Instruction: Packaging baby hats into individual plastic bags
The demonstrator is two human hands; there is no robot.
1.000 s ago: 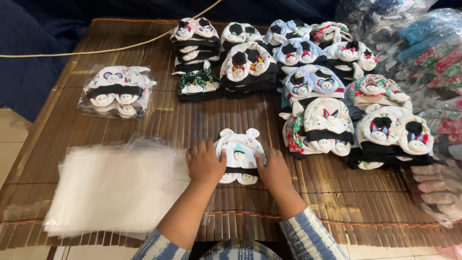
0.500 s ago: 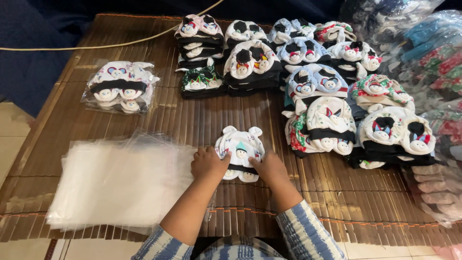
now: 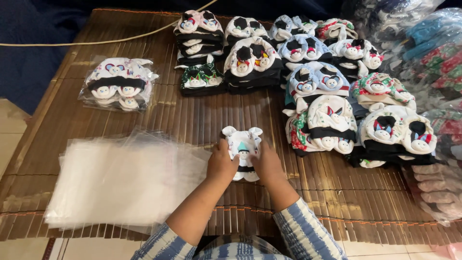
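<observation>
The left hand and the right hand press from both sides on a small stack of white baby socks, fingers closed around its edges. The stack lies on the bamboo mat. Just left of the fingers lies a pile of clear plastic bags.

Brown bamboo slat mat covers most of the floor, stitched with orange thread near the front edge. Pale tiles peek out on the left and bottom. Dark blue fabric sits behind, with a cream cord across it. Lighting's soft and even.
</observation>
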